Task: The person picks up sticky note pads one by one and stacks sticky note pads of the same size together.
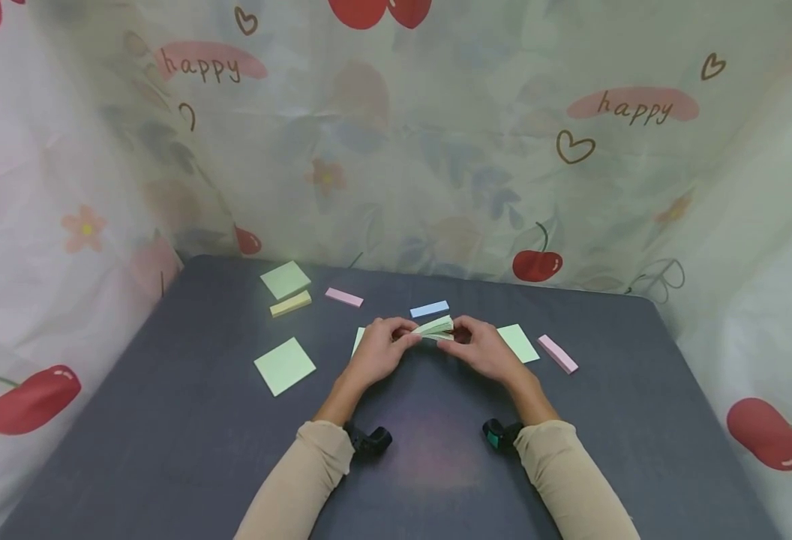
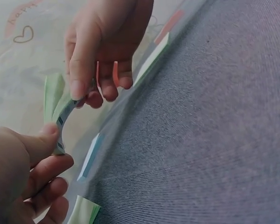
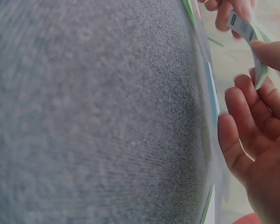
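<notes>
Between my two hands is a pale green sticky note pad point(image 1: 435, 325), narrow in shape, bent, with its sheets spread apart. My left hand point(image 1: 377, 351) pinches one end between thumb and fingers. The other end is pinched by my right hand point(image 1: 487, 349). In the left wrist view, the pad's printed backing point(image 2: 60, 122) curves from one thumb to the other. The right wrist view shows the same pad point(image 3: 244, 29), with the lower fingers of my right hand point(image 3: 263, 135) spread apart. Just beyond the hands lies a blue strip pad point(image 1: 430, 309).
Green square pads lie at the back left point(image 1: 285, 280), front left point(image 1: 284, 367) and beside the right hand point(image 1: 517, 343); another point(image 1: 358, 339) is partly hidden by the left hand. A yellow strip pad point(image 1: 291, 304) and pink strip pads point(image 1: 344, 298) point(image 1: 558, 354) also lie on the dark tabletop point(image 1: 187, 420).
</notes>
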Demonstrator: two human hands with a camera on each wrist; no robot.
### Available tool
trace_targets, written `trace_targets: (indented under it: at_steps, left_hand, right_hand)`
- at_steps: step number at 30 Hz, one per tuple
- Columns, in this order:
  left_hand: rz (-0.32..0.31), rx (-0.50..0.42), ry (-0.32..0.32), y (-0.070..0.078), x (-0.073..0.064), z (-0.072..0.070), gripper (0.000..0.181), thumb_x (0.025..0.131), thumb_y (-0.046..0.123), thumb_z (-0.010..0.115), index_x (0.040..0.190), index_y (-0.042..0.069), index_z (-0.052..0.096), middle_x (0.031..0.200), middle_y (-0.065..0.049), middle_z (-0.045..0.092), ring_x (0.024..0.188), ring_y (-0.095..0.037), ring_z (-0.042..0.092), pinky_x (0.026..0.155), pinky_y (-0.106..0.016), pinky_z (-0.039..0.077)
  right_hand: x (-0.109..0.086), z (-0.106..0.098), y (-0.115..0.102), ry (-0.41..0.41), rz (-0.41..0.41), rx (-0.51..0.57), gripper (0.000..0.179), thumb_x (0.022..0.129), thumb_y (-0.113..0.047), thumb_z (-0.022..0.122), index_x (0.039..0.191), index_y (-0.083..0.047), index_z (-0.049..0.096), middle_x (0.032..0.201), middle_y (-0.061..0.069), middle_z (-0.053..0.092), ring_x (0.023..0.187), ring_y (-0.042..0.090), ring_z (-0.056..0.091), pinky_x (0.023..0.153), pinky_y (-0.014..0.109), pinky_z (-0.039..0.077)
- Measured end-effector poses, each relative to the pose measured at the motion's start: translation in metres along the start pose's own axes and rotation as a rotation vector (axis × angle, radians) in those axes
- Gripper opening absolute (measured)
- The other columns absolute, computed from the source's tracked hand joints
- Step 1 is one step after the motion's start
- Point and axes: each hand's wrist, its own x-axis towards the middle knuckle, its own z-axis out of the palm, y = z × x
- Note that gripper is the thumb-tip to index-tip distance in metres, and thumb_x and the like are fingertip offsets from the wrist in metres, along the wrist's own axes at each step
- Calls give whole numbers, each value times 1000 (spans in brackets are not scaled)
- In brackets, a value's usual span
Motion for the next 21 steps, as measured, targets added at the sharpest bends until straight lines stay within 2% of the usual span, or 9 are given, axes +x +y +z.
trace_targets:
  at_steps: [5, 13, 18, 21]
  left_hand:
    - [12, 116, 8, 3, 0, 2, 24, 93, 36, 75, 109, 18, 78, 96, -1, 73, 87, -15, 50, 75, -32, 45]
    - [24, 267, -2, 7, 2, 8, 25, 90, 38, 78, 106, 19, 76, 92, 4, 74, 89, -14, 49, 76, -31, 46]
    - [40, 301, -9, 7, 4, 10, 23, 88, 33, 81, 107, 20, 76, 96, 4, 76, 91, -16, 49, 81, -33, 45]
    - [39, 276, -29, 4, 7, 11, 23, 87, 32, 82, 106, 20, 77, 97, 5, 77, 93, -17, 50, 85, -35, 45]
  right_hand:
    - [-1, -2, 4, 16, -8, -17, 31, 92, -24, 77, 116, -7, 66, 97, 9, 71, 81, 14, 62, 73, 27, 50]
    - [-3, -3, 9, -3, 13, -25, 32, 92, -20, 76, 120, -7, 65, 97, 9, 70, 79, 13, 60, 72, 26, 48]
    - [-2, -4, 13, -32, 37, -68, 27, 93, -20, 76, 115, -7, 68, 92, 8, 67, 76, 14, 57, 72, 30, 47]
    - [0, -5, 14, -47, 67, -92, 25, 92, -20, 77, 112, -7, 69, 87, 5, 64, 74, 15, 55, 70, 30, 45]
